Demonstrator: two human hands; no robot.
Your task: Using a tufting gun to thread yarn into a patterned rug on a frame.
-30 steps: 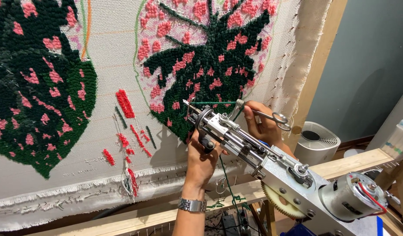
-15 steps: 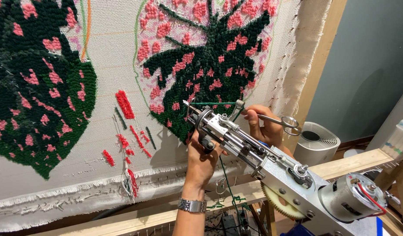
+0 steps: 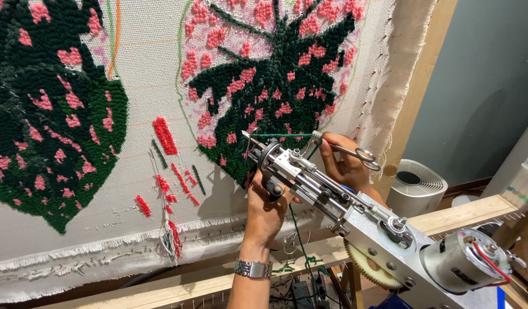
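Against the stretched white cloth (image 3: 143,86) on its wooden frame (image 3: 424,91), we hold a metal tufting gun (image 3: 355,214) with its needle tip pointing up and left at the lower edge of a dark green and pink leaf pattern (image 3: 275,86). Our left hand (image 3: 267,209) is closed around the black handle under the front of the gun, a metal watch (image 3: 251,268) on the wrist. Our right hand (image 3: 344,166) sits just behind the gun's front, fingers closed on a pair of small scissors (image 3: 355,153) whose loops point right. A strand of green yarn (image 3: 278,135) runs taut from the needle tip across to the right hand; we cannot tell whether the blades touch it. More green yarn hangs below the gun toward the frame's lower rail. The gun's motor (image 3: 464,262) and pale gear (image 3: 372,269) sit at lower right. Left of the hands, short red and green test tufts (image 3: 166,137) dot the bare cloth, beside a second large leaf (image 3: 46,114). A white ribbed fan (image 3: 415,186) stands on the floor beyond the frame.
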